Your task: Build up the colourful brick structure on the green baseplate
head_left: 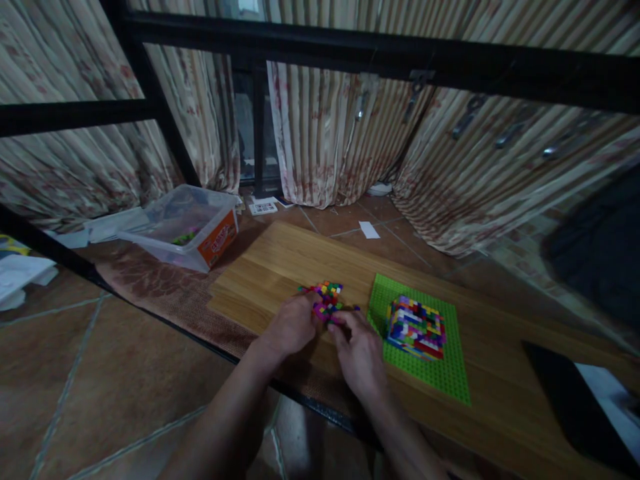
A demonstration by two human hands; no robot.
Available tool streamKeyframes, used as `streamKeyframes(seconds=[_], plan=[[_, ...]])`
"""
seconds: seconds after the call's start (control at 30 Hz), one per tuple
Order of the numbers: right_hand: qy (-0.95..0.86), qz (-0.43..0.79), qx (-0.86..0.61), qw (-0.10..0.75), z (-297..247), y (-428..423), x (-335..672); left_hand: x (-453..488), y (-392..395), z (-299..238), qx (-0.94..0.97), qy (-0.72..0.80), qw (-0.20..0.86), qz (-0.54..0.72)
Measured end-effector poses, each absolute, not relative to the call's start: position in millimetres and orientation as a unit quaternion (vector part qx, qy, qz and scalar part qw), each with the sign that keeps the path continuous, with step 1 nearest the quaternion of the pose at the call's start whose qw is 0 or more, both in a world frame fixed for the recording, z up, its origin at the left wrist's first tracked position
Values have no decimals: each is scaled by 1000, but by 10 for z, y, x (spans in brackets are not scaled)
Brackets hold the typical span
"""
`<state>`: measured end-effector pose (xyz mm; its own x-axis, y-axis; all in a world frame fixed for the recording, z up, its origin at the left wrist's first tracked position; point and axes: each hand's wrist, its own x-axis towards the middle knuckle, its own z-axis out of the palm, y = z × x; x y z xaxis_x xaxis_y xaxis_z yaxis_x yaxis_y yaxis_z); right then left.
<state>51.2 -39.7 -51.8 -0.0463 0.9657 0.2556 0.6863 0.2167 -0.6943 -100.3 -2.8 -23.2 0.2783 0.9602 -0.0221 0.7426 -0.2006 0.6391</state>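
Note:
A small cluster of colourful toy building bricks (329, 300) lies on the wooden board between my two hands. My left hand (294, 323) is closed at its left side, with the fingertips mostly hidden behind the knuckles. From the right, my right hand (357, 343) reaches in, thumb and fingers pinched together at the near edge of the bricks. What sits in either pinch is too small to make out. Right of my hands, a blocky multicoloured brick structure (416, 327) stands on a green studded baseplate (453, 377).
The wooden board (280, 253) rests on a brown mat inside a black metal frame (320, 37). At the left stands a clear plastic bin (165, 247) with an orange label and some bricks inside. A black flat object (570, 393) with white paper lies at the right.

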Motion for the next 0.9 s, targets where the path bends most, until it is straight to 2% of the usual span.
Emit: streamKeyframes(seconds=[0.27,0.43,0.6,0.9], plan=[[-626,236,-583,460,-452,-432,770,-763,-57,-140,716,528,361,279],[-607,212,-553,529,-411,-461,828,-629,-78,-98,648,457,527,306],[-645,203,-532,510,-311,-507,902,-543,-106,-98,563,411,635,332],[-660,213,-537,479,-315,-736,1154,-375,-170,-92,577,390,660,281]])
